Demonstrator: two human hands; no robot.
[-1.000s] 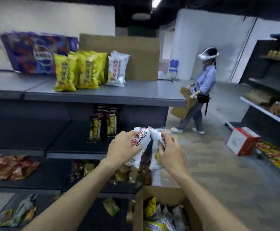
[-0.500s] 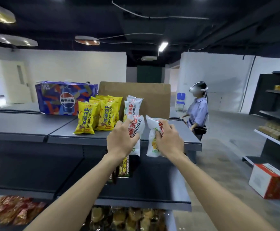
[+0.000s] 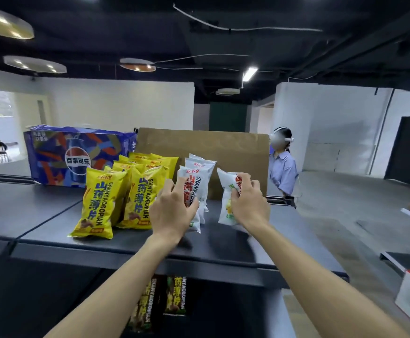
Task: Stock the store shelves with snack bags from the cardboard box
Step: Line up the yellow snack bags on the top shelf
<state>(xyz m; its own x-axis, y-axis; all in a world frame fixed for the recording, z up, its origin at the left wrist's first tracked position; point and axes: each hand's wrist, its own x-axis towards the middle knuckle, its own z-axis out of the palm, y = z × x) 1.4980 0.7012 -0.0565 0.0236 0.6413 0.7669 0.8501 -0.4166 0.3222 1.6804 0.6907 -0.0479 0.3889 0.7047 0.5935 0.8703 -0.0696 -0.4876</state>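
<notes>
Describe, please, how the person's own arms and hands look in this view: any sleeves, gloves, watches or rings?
Both forearms are bare along their whole visible length; no sleeve or cuff enters the frame. The left hand and the right hand wear no gloves. No watch, bracelet or strap shows at either wrist, and no ring is visible on the fingers that can be seen. Fingernails look short and unpainted, as far as the picture shows.

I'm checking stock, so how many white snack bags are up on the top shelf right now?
4 visible: the white snack bag in the left hand, two white bags standing behind it on the grey top shelf, and one in the right hand. More may be hidden.
</notes>
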